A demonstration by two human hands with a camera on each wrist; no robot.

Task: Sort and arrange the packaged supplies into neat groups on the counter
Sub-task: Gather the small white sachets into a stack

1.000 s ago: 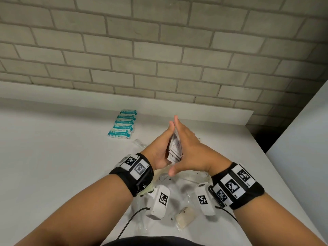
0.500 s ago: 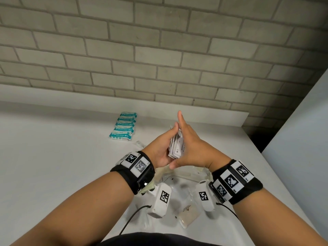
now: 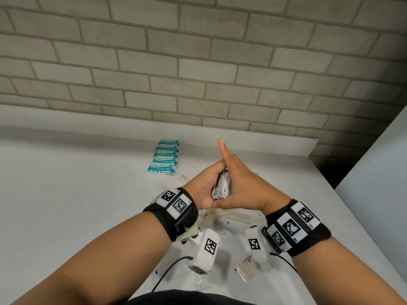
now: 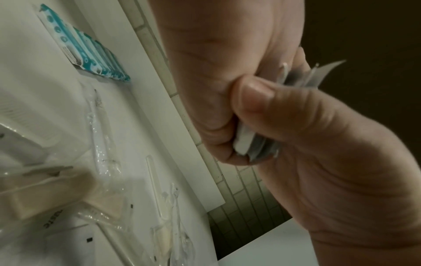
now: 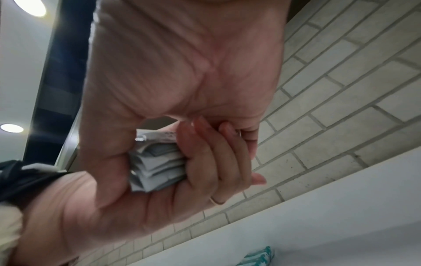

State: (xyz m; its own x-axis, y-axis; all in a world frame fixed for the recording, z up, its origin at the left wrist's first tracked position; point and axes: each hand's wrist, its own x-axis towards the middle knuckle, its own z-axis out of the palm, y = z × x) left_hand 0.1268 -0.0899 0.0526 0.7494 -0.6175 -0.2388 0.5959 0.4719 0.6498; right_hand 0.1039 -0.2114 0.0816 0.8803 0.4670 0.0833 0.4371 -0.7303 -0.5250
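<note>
Above the counter (image 3: 66,194), both hands' grip clamped round white sachets (image 3: 222,188), teal packs (image 3: 164,157) behind, clear-wrapped supplies (image 3: 246,269) beneath.

You hold white sachets (image 3: 222,187) with small dark print, their stacked edges showing grey-blue between white, above a plain white tabletop (image 3: 66,194). Behind them lies a row of wipe packs (image 3: 164,156) in teal and white, patterned with white rings on the teal ends, against a wall (image 3: 198,62) of pale grey-beige bricks with darker grey joints. Your black wristbands (image 3: 176,214) carry white tags with black square codes, and nearer you lie clear wrappers and a beige packet (image 3: 246,270).
</note>
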